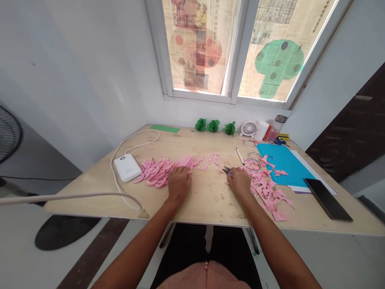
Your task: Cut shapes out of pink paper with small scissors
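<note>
My left hand (179,184) is closed over the right end of a heap of curved pink paper cutouts (159,170), its fingers bent down on a pink paper piece (187,161) there. How much paper lies under the fingers is hidden. In my right hand (240,181) is a pair of scissors (227,171), blades pointing left and the handles mostly covered by my fingers. Between the hands, small curved pink scraps (209,161) lie on the wooden table (207,192). Jagged pink offcuts (270,192) spread out to the right of my right hand.
At left lie a white power bank (127,167) with its cable and a green paper strip (165,129). Green paper flowers (213,126), a small fan (249,128) and a bottle (276,129) line the back. A white pen (240,155), blue sheets (285,160) and a phone (327,199) are rightward.
</note>
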Action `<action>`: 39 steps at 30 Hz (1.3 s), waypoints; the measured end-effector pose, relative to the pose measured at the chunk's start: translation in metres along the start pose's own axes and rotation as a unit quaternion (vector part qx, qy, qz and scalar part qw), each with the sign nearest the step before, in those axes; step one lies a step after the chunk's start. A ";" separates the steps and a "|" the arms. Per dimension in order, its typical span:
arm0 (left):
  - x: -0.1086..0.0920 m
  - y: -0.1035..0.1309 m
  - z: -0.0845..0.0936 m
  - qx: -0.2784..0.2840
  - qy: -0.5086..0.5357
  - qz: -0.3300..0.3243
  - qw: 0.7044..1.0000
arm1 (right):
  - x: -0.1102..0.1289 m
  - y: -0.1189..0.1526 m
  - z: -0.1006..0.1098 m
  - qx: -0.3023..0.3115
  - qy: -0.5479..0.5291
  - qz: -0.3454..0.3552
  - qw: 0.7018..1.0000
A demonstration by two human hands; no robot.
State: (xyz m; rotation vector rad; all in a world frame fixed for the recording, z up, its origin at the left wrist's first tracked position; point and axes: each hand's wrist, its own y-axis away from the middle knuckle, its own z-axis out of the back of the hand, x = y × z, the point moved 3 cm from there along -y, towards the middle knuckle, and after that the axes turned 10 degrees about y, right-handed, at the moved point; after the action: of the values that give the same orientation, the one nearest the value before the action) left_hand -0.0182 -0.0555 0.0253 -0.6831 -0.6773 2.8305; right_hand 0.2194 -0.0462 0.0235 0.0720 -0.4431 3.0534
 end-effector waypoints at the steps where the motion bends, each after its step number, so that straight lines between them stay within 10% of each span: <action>1: 0.004 -0.002 0.001 -0.006 -0.014 0.008 1.000 | 0.001 0.001 0.002 -0.010 0.012 0.008 1.000; 13: 0.020 -0.026 0.000 0.009 -0.069 0.054 0.996 | -0.022 0.018 0.017 -0.108 -0.039 0.037 0.993; 23: -0.069 0.011 -0.018 0.110 0.077 -0.086 0.987 | 0.005 0.028 0.021 -0.075 -0.132 0.074 0.986; 34: -0.060 0.009 -0.023 0.150 0.175 -0.140 0.963 | -0.051 0.036 0.019 -0.097 -0.212 -0.031 0.972; 39: -0.057 0.012 -0.030 0.145 0.157 -0.141 0.967 | -0.124 0.048 0.036 -0.177 -0.134 -0.111 0.969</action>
State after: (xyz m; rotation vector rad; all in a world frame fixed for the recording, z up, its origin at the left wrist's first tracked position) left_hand 0.0458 -0.0686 0.0189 -0.8764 -0.2719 2.4164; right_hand 0.3411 -0.1085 0.0377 0.4837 -0.9204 2.7052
